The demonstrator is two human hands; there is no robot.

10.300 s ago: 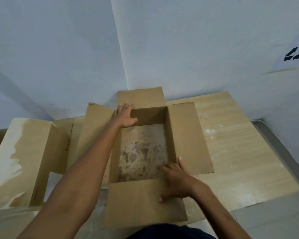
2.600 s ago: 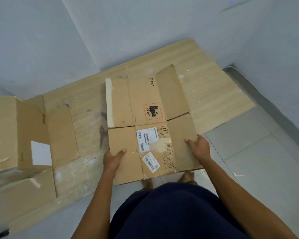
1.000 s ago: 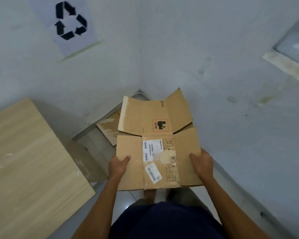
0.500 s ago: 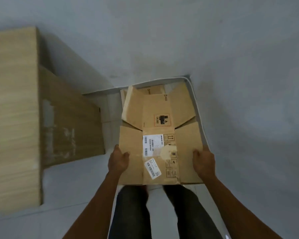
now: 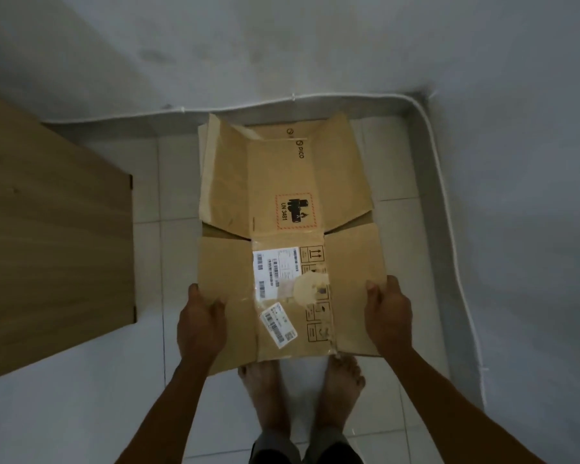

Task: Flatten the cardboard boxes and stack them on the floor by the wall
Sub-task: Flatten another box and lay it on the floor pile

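A flattened brown cardboard box (image 5: 282, 202) with white shipping labels and a red-framed UN 3481 mark hangs low over the tiled floor in the room's corner. My left hand (image 5: 200, 324) grips its near left edge and my right hand (image 5: 387, 316) grips its near right edge. Under its far end the edge of another flattened box (image 5: 272, 132) shows on the floor, close to the wall. Most of that lower box is hidden.
A wooden table (image 5: 54, 236) stands to the left, its corner close to the box. White walls meet at the far right, with a white cable (image 5: 446, 202) running along their base. My bare feet (image 5: 302, 393) stand on the tiles just below the box.
I have turned from the table to the corner and bent down. The flattened box has come lower, over the other flat box by the wall. Both hands hold the same edges.
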